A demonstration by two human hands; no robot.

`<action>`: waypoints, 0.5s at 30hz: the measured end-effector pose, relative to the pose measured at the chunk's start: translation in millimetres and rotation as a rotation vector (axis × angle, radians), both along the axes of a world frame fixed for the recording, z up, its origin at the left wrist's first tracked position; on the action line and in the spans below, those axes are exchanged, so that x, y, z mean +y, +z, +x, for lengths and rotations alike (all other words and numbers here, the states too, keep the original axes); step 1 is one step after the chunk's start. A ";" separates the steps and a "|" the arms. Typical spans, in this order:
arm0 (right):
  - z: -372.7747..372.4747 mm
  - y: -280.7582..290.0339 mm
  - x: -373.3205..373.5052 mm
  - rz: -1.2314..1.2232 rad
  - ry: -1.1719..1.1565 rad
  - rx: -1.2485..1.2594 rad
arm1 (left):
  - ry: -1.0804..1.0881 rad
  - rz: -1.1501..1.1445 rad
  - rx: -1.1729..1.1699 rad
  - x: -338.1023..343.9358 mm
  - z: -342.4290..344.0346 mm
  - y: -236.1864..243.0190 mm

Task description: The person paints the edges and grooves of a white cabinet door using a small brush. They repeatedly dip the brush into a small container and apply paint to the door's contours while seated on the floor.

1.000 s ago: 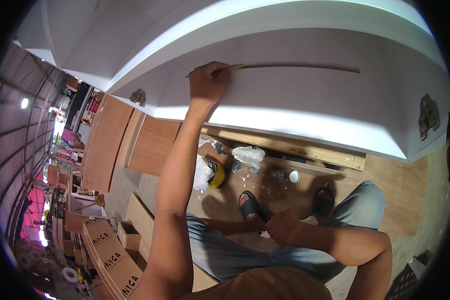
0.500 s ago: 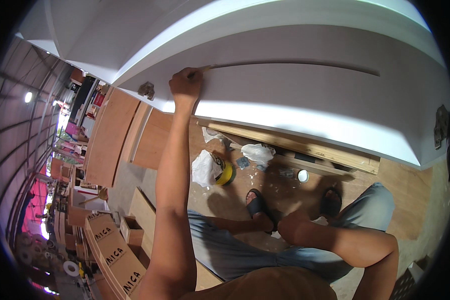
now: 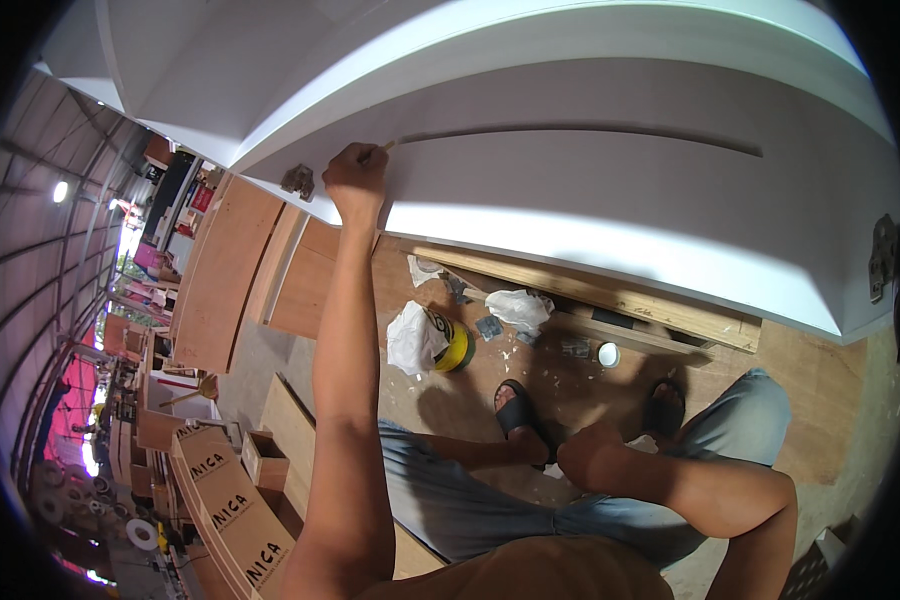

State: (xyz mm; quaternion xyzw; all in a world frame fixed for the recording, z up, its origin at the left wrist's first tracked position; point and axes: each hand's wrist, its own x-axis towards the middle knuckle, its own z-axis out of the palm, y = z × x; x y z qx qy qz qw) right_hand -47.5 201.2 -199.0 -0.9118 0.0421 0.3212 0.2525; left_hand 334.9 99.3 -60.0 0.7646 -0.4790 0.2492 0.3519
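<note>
My left hand (image 3: pixel 358 185) reaches out to the left part of a white cabinet (image 3: pixel 610 185). Its fingers are pinched round a thin, pale yellowish stick (image 3: pixel 391 145), whose tip points right, toward the left end of a long dark gap (image 3: pixel 580 127) along the white board. Most of the stick is hidden in the fingers. Over my lap my right hand (image 3: pixel 590 455) is closed in a fist. Bits of white material show on either side of the fist; whether it holds them I cannot make out.
Metal hinges (image 3: pixel 298 182) sit at both ends of the cabinet. Below lie a wooden beam (image 3: pixel 610 290), a yellow-and-black tub (image 3: pixel 455 345) with white wrapping, a crumpled white sheet (image 3: pixel 518 309) and a small white cup (image 3: pixel 608 354). Cardboard boxes (image 3: pixel 235 500) stand at left.
My left hand has moved a little left and down along the board, and the stick's tip now stands at the gap's left end. My right hand stays in place, closed.
</note>
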 end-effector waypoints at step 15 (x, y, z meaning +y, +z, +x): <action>-3.5 0.4 1.3 -0.009 -0.045 -0.003 | -0.017 0.056 0.100 -7.7 -16.9 -6.8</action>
